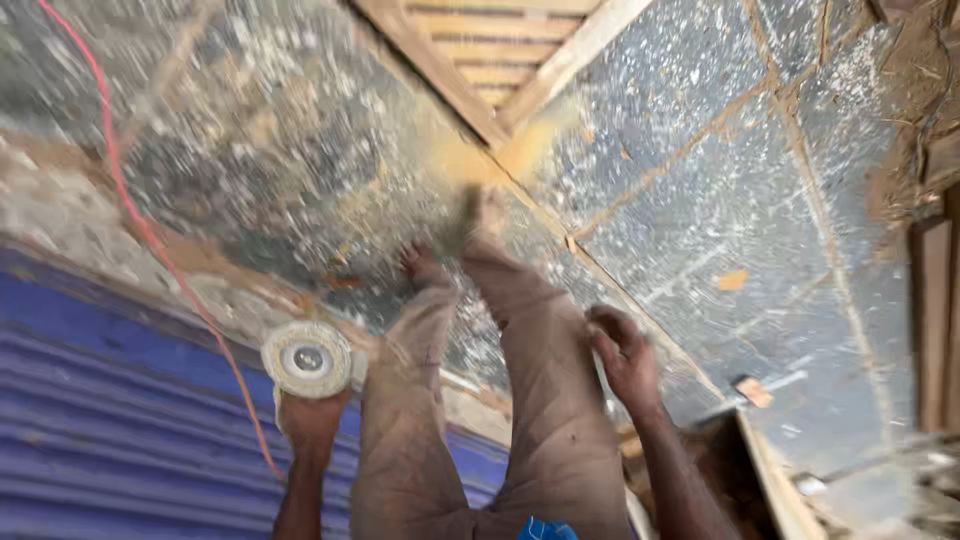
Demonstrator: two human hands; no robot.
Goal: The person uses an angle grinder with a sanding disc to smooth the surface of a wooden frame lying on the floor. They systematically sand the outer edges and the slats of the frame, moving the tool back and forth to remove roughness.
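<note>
Motion blur softens the paved floor. The left hand is closed around an angle grinder; its body is hidden, so the long axis is unclear, and the round disc faces the camera. The right hand, fingers loosely curled and empty, rests against the trouser leg.

Left hand grips an angle grinder, its round pale disc facing the camera, with a red cord trailing away across a blue corrugated metal sheet. Right hand rests half-curled against the right leg of the person's brown trousers, bare feet set on a dusty paved stone floor. A wooden frame with slats lies at the top, its corner just beyond the feet; timber boards stand at the right edge.
</note>
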